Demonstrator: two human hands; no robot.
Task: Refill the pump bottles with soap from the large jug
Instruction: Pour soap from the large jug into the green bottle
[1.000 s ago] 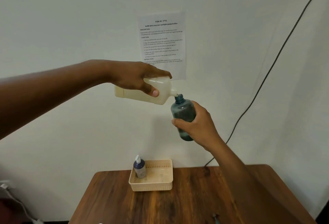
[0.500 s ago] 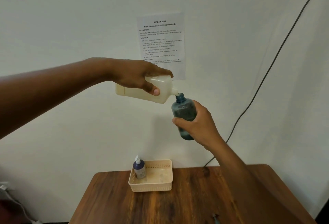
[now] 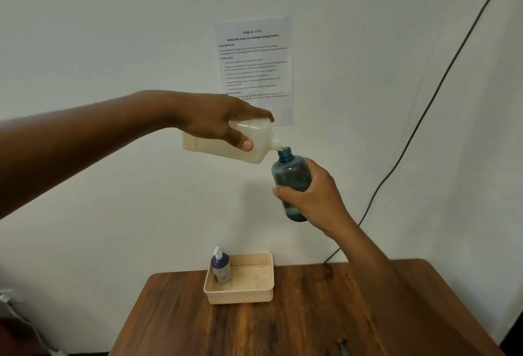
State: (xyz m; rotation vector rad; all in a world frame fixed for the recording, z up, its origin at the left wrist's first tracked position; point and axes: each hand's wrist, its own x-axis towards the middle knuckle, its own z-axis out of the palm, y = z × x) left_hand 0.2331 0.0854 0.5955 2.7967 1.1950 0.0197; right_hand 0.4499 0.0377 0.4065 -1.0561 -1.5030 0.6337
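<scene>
A white wall (image 3: 113,30) filled most of the view, with a dark cable (image 3: 418,126) running down it from the upper right toward the table's back edge. Below stood a brown wooden table (image 3: 297,324). Taped to the wall was a printed sheet (image 3: 254,70) headed "TASK ID: 3791" and "Refill dish soap into multiple pump bottles", with the headings "DESCRIPTION", "TASK GOAL" and "INITIAL STATE"; the smaller lines were too blurred to read with confidence.

In the air above the table, the left hand (image 3: 218,123) held the cream-coloured jug (image 3: 226,146) tipped almost on its side, nozzle to the right. Its fingers lay curled over the jug's upper face and the thumb pressed the near side, so the jug sat wrapped in the palm. No label showed on the jug.

The right hand (image 3: 314,197) gripped the blue-tinted bottle (image 3: 291,177) round its lower half, thumb across the front and fingers wrapped behind. The bottle was uncapped, tilted slightly left, and its open neck met the jug's nozzle. A darker level showed near its base.

On the table's far edge sat a beige perforated basket (image 3: 254,293), and in its left corner stood a small dark pump bottle (image 3: 221,266) with a white pump head; any writing on it was illegible.
</scene>
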